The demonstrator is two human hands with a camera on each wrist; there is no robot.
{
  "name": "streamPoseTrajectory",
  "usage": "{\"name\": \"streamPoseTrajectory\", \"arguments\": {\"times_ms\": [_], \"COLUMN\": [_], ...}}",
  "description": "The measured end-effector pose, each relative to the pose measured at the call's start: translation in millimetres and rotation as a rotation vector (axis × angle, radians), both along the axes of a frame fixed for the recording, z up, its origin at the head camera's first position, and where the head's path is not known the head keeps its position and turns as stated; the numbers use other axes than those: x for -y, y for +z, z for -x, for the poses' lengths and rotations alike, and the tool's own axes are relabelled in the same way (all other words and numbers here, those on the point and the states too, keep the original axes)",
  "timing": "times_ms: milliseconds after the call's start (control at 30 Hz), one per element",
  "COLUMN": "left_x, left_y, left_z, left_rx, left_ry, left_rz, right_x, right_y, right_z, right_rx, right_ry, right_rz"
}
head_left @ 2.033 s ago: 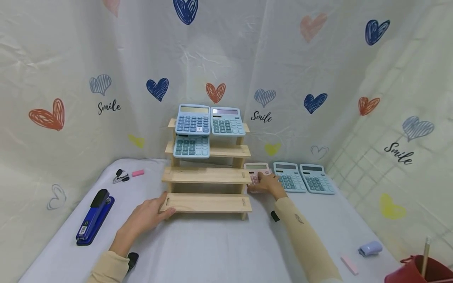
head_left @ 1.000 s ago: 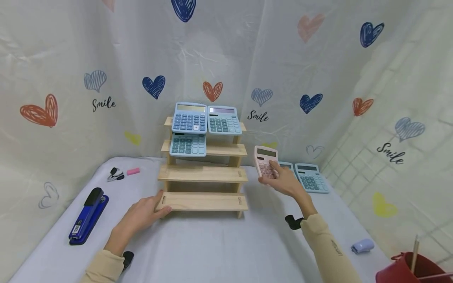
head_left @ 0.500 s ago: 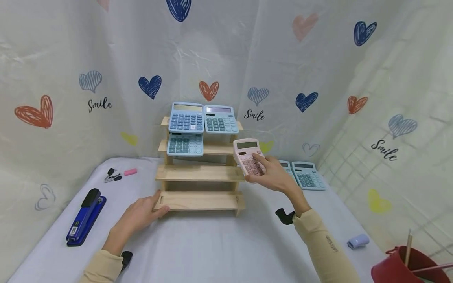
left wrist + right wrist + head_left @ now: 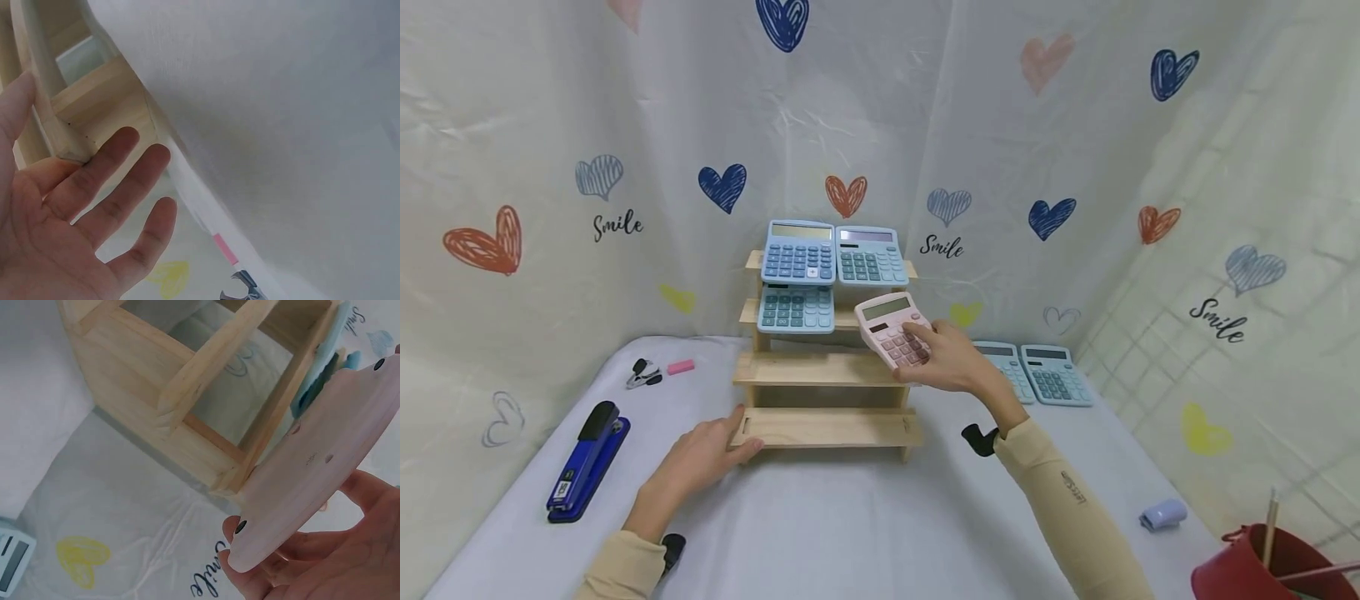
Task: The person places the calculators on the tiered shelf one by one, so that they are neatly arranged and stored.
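Your right hand (image 4: 951, 358) grips the pink calculator (image 4: 893, 330); only the wrist view shows its underside. Your left hand (image 4: 703, 457), fingers spread, touches the wooden rack (image 4: 827, 427).

Right hand (image 4: 951, 360) covers pink calculator's (image 4: 891, 331) right keys. Near teal calculator (image 4: 1003, 367) partly hidden behind that hand. Red bucket (image 4: 1262, 571) cut off at bottom right edge. Stapler (image 4: 586, 461) label too small to read. Left wrist view blurred.

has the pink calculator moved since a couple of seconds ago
Yes. The pink calculator, held by the right hand, has gone up off the table and leftward, from beside the light blue calculators to the stepped wooden rack.
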State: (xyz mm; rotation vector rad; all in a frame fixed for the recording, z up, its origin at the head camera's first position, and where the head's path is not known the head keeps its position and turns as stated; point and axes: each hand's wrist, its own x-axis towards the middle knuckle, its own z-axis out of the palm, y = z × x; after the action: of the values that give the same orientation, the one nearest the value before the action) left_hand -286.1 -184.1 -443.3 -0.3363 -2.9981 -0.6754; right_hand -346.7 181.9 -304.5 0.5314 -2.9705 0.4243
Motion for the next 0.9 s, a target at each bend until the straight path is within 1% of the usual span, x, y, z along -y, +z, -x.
{"name": "streamPoseTrajectory", "arguments": {"times_ms": [133, 267, 433, 533, 667, 767, 900], "left_x": [0, 0, 0, 0, -1, -1, 0], "left_y": [0.6, 2.0, 2.7, 2.1, 1.1, 1.3, 2.7], "left_z": [0.1, -0.9, -1.0, -0.4, -0.1, -1.0, -1.6], "left_rx": [0.004, 0.008, -0.004, -0.008, 0.005, 0.013, 0.004], "left_ry": [0.001, -0.005, -0.006, -0.002, 0.001, 0.003, 0.0], "left_rz": [0.001, -0.007, -0.01, -0.012, -0.021, -0.024, -0.019], "right_x": [10, 21, 36, 45, 56, 65, 76], "right_y": [1.8, 0.1, -4.5, -9.6, -16.4, -19.8, -21.6], "right_z": [10.4, 21.0, 33.4, 41.0, 49.9, 54.8, 59.6], "right_rx": [-0.036, -0.067, -0.079, -0.116, -0.173, -0.184, -0.186], "right_ry": [0.007, -0.006, -0.045, -0.075, -0.124, -0.171, -0.228], "right_rz": [-0.068, -0.104, -0.091, -0.066, -0.017, 0.002, 0.003]}}
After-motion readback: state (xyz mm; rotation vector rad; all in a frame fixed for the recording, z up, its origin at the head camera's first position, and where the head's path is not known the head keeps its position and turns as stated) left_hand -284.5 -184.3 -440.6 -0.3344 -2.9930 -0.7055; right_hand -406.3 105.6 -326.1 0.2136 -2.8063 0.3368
